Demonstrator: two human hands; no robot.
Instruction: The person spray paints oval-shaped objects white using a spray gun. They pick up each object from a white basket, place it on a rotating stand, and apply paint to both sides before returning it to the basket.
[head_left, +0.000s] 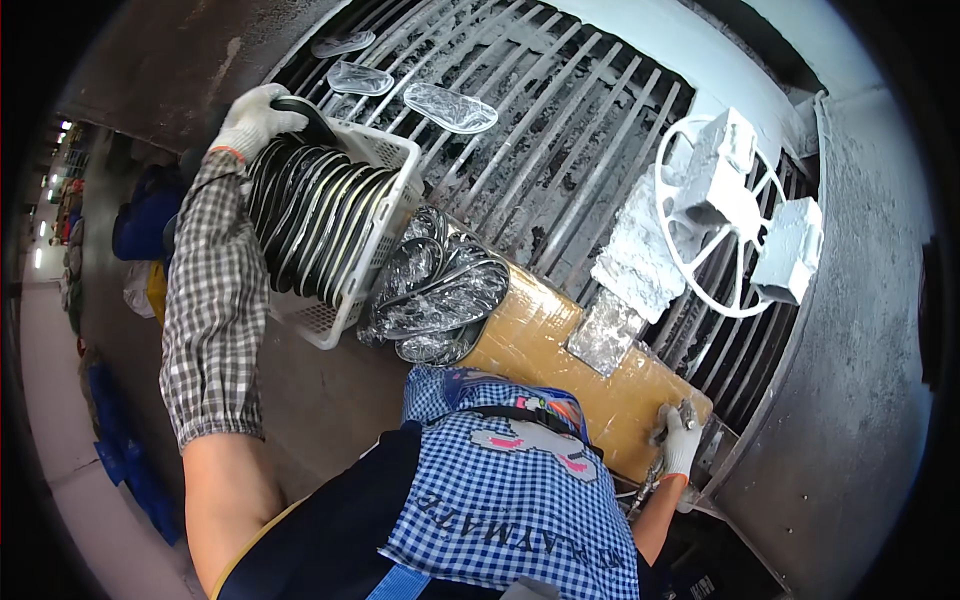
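Note:
My left hand, in a white knit glove, grips a dark shoe sole at the far end of a white plastic basket. Packed on edge in this basket is a row of black soles, some with pale rims. My right hand, gloved too, is closed round a small metal tool that looks like a spray gun, at the right end of a brown board. The palm hides much of it. Shiny, film-covered soles lie flat on the metal bars at the far left.
Bars of a grate are crusted with grey-white residue. A white-coated wheel with box-like blocks stands at right. The brown board carries a metal plate; plastic-wrapped soles are heaped beside it. Metal walls enclose the right side.

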